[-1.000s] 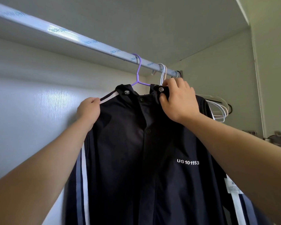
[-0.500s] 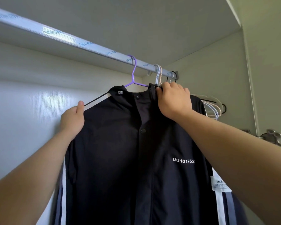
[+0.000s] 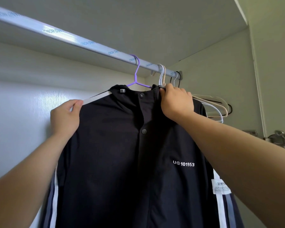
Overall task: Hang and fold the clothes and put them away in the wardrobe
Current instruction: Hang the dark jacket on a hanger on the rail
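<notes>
Both forearms reach upward from the near edge. The left hand (image 3: 65,116), at scene left, pinches the white shoulder stripe of the black snap-front jacket with white chest lettering (image 3: 122,153) between thumb and curled fingers. The right hand (image 3: 176,102), right of centre, is clenched on the right side of the jacket's collar. The jacket hangs front-on between the two hands, striped sleeves falling at left and right, on a thin purple plastic hanger (image 3: 136,74) hooked over the silver metal wardrobe rail (image 3: 72,38). Farther right on the rail hang empty white, beige and black hangers (image 3: 217,106), just behind the right hand. Beyond lies the pale wood-grain back panel (image 3: 23,104); a metal hinge (image 3: 278,139) sits on the right side wall.
</notes>
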The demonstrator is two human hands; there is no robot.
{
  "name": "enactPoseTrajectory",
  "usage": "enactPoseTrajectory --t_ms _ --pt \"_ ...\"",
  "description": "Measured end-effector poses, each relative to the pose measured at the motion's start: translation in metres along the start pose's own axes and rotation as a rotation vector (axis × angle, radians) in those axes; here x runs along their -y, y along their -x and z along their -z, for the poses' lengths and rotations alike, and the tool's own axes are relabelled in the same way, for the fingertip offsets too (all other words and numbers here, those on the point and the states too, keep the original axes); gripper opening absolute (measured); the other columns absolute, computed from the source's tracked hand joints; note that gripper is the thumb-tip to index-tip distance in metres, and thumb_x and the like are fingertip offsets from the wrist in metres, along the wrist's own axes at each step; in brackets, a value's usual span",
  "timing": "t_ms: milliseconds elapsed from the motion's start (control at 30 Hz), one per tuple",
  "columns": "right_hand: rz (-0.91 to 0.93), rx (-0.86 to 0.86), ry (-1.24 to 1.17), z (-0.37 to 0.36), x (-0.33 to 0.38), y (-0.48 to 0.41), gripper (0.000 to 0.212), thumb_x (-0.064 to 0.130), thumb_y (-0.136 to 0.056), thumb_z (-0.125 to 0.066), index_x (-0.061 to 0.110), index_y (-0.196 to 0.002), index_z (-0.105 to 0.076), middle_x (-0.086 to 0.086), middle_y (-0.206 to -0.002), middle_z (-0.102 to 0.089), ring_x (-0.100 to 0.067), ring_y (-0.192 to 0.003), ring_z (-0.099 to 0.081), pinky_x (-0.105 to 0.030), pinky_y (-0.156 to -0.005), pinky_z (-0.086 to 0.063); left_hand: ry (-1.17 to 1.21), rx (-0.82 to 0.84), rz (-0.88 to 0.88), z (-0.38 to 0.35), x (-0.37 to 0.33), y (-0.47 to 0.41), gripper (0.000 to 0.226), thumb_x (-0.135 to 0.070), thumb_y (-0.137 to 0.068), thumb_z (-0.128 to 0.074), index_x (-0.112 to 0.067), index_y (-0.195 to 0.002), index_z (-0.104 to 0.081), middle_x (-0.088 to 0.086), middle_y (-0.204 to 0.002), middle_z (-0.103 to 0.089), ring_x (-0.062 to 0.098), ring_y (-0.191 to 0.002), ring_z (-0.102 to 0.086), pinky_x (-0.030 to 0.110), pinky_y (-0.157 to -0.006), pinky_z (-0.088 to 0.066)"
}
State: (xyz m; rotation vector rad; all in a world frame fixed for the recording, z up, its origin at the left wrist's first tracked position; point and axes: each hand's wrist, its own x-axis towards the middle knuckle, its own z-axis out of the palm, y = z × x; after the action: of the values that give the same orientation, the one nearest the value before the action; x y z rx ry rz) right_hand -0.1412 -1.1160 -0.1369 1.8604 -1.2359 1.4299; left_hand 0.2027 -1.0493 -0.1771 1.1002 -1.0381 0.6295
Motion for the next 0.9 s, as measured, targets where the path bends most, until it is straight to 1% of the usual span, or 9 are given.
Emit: enactPoseTrajectory --t_ms 100,167,433,500,567,633,667,733,900 --pt "-0.008 0.004 0.003 0.001 0.0 0.0 0.03 0.039 -0.108 -0.023 0.019 -0.098 -0.041 -0.014 -0.107 -0.065 -0.039 -0.105 -0.054 -0.047 -0.089 -0.035 -0.024 0.047 -0.004 0.002 0.0 -0.01 0.046 -0.043 -0.1 -0.051 -0.003 -0.077 -0.055 0.001 -0.067 -0.05 0.018 -0.068 -0.045 0.032 -0.068 -0.034" --pt "-0.024 0.008 0.003 0.002 0.002 -0.002 0.034 0.04 -0.107 -0.023 0.017 -0.104 -0.048 -0.014 -0.11 -0.065 -0.039 -0.107 -0.054 -0.048 -0.092 -0.034 0.034 0.093 0.073 0.003 0.0 -0.012 0.051 -0.043 -0.099 -0.05 -0.003 -0.069 -0.038 0.008 -0.067 -0.035 0.022 -0.066 -0.033 0.034 -0.066 -0.028" --pt "-0.08 0.0 0.024 0.008 0.029 -0.01 0.034 0.041 -0.105 -0.022 0.023 -0.114 -0.049 -0.009 -0.108 -0.064 -0.036 -0.116 -0.051 -0.061 -0.107 -0.025 0.732 0.251 0.776 0.001 -0.012 0.009 0.024 -0.028 -0.099 -0.063 -0.007 -0.1 -0.074 0.005 -0.098 -0.075 0.024 -0.089 -0.071 0.037 -0.089 -0.056" --pt "-0.08 0.004 0.028 0.01 0.033 -0.011 0.032 0.04 -0.105 -0.022 0.024 -0.113 -0.048 -0.009 -0.108 -0.063 -0.037 -0.117 -0.051 -0.063 -0.11 -0.021 0.825 0.348 0.854 0.0 -0.01 0.02 0.028 -0.021 -0.1 -0.06 -0.007 -0.12 -0.072 0.01 -0.12 -0.072 0.028 -0.108 -0.069 0.04 -0.099 -0.053" --pt "-0.071 0.006 0.04 0.011 0.033 -0.012 0.031 0.039 -0.105 -0.023 0.024 -0.114 -0.048 -0.008 -0.109 -0.063 -0.036 -0.119 -0.05 -0.063 -0.111 -0.02 0.871 0.39 0.886 0.0 -0.007 0.027 0.029 -0.021 -0.1 -0.059 -0.008 -0.123 -0.072 0.01 -0.122 -0.072 0.028 -0.109 -0.07 0.04 -0.095 -0.054" --pt "-0.055 0.002 0.037 0.011 0.029 -0.012 0.03 0.04 -0.105 -0.023 0.023 -0.112 -0.048 -0.007 -0.109 -0.063 -0.035 -0.117 -0.051 -0.062 -0.11 -0.022 0.833 0.393 0.879 -0.002 -0.009 0.029 0.021 -0.018 -0.095 -0.061 -0.013 -0.105 -0.079 0.005 -0.101 -0.077 0.023 -0.09 -0.074 0.036 -0.08 -0.057" --pt "-0.04 -0.003 0.031 0.011 0.027 -0.012 0.03 0.041 -0.105 -0.024 0.023 -0.11 -0.047 -0.006 -0.107 -0.063 -0.035 -0.115 -0.051 -0.06 -0.109 -0.024 0.779 0.363 0.856 -0.003 -0.009 0.027 0.021 -0.015 -0.091 -0.061 -0.018 -0.083 -0.08 0.0 -0.08 -0.075 0.019 -0.07 -0.072 0.03 -0.067 -0.056" --pt "0.0 -0.013 0.019 0.01 0.022 -0.01 0.031 0.043 -0.105 -0.025 0.022 -0.109 -0.048 -0.006 -0.105 -0.062 -0.034 -0.11 -0.052 -0.055 -0.103 -0.029 0.595 0.287 0.787 -0.005 -0.01 0.019 0.033 -0.01 -0.084 -0.057 -0.02 -0.053 -0.059 -0.006 -0.052 -0.052 0.018 -0.047 -0.049 0.024 -0.052 -0.04" --pt "0.133 -0.033 0.027 0.006 0.004 -0.005 0.033 0.041 -0.105 -0.031 0.018 -0.118 -0.051 -0.008 -0.111 -0.064 -0.035 -0.108 -0.052 -0.048 -0.091 -0.035 0.075 0.243 0.282 -0.018 -0.034 0.003 0.028 -0.023 -0.094 -0.042 -0.002 -0.075 -0.047 0.016 -0.077 -0.05 0.026 -0.074 -0.043 0.037 -0.067 -0.033"
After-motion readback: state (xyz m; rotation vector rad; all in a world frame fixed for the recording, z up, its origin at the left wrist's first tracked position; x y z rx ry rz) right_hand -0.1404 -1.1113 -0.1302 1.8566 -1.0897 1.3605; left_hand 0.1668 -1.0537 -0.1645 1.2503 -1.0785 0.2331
